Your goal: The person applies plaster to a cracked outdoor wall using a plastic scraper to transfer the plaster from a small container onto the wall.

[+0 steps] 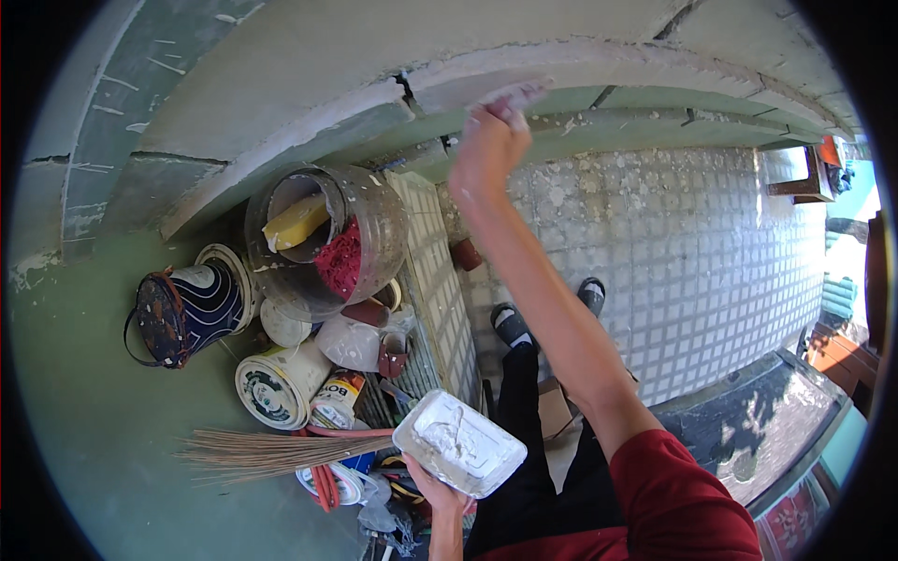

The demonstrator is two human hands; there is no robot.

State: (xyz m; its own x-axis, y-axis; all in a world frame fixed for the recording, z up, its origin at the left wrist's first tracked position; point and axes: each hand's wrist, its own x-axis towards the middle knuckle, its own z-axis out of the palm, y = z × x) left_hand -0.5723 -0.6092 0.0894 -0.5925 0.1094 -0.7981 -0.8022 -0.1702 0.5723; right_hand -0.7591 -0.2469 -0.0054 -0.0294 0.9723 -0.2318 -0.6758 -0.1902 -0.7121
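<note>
My left hand (428,481) grips a white rectangular tray (505,453) from below, low in the view; white paste is smeared inside it. My right hand (491,140) is raised high, closed around something pale and blurred that I cannot make out, against a plastered band (449,70) along the pale, cracked wall (281,56). A clear plastic bucket (379,248) to the left of my right arm holds a yellow piece (290,224) and red material (339,262).
Paint cans (276,388), a dark bucket (187,318), a twig broom (253,449) and red hose crowd the left. A tiled step (430,280) borders the tiled floor (673,262) where my feet stand. A dark slab (692,425) lies lower right; wooden furniture (804,187) stands far right.
</note>
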